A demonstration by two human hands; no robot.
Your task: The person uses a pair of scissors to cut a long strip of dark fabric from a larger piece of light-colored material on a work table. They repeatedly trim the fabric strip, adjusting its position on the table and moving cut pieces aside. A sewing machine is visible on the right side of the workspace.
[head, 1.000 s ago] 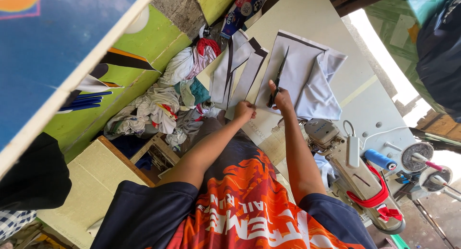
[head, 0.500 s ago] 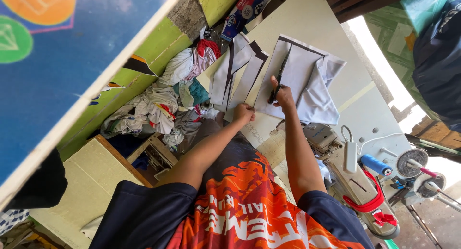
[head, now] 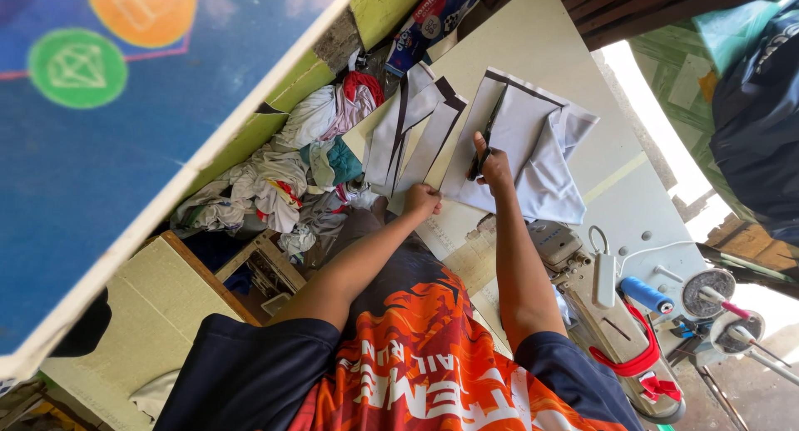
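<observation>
My right hand (head: 494,166) is shut on black-handled scissors (head: 483,140), whose blades lie along a pale grey cloth piece with a dark edge (head: 537,144) on the cream table (head: 541,48). My left hand (head: 423,200) is a loose fist that rests at the cloth's near corner by the table edge and holds nothing I can see. Long grey strips with dark borders (head: 414,131) lie just to the left of the cloth.
A sewing machine (head: 603,306) with a blue thread spool (head: 646,296) stands on the table to the right. A heap of clothes (head: 279,177) lies left of the table, beside a wooden crate (head: 262,269). A blue board (head: 108,131) leans at the left.
The view has shifted slightly. Both hands stay almost where they were, with the scissors still on the cloth.
</observation>
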